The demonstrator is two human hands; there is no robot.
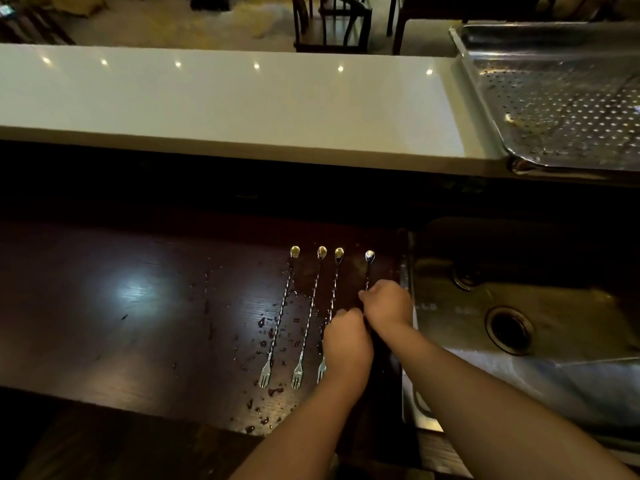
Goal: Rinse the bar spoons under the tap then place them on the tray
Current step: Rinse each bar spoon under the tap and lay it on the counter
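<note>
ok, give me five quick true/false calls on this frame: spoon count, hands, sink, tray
1. Four bar spoons lie side by side on the dark wooden counter. True: leftmost bar spoon, second bar spoon, third bar spoon, rightmost bar spoon.
2. Both hands are on the leftmost bar spoon. False: the left hand and right hand are at the rightmost one.
3. The sink is to the right of the spoons. True.
4. A spoon already lies on the perforated metal tray. False: none shows there.
5. The spoon bowls point toward the person. False: the fork ends do.
</note>
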